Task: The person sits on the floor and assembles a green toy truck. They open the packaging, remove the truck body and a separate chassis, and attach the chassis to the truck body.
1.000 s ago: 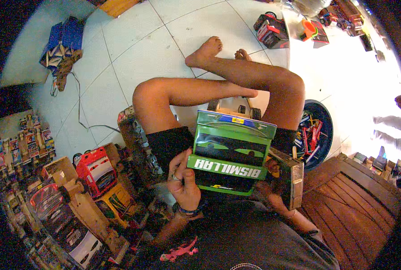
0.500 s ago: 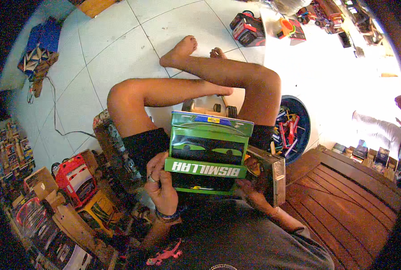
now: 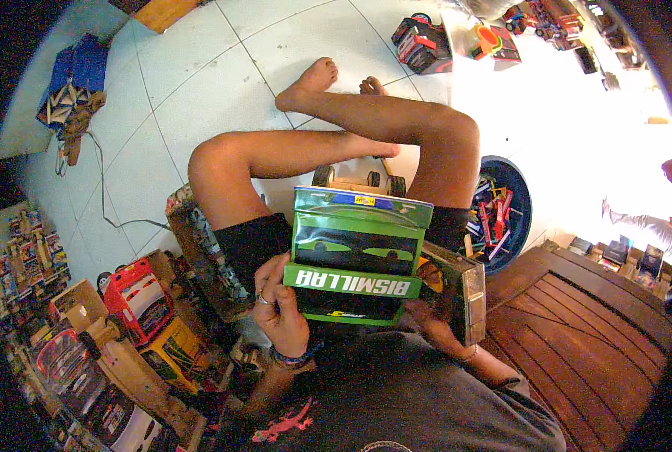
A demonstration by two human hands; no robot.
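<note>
A green and black toy truck, with printed panels and black wheels on a bare wooden base, is held over my lap. Its wheels point away from me, and the lettering on it appears upside down. My left hand, with a ring on a finger, pinches the truck's left edge near the lower corner, thumb in front. At the lower right corner my right hand is closed round the edge; its fingers are dim and partly hidden. Close beside that hand is a worn wooden box.
Right of my leg stands a dark blue tub of coloured strips, near a brown slatted wooden surface. A red toy truck and a yellow one crowd the left. Black and red toy parts lie on the far tiles.
The whole scene has shifted slightly to the right in the view. Both hands keep the same hold on the toy truck.
</note>
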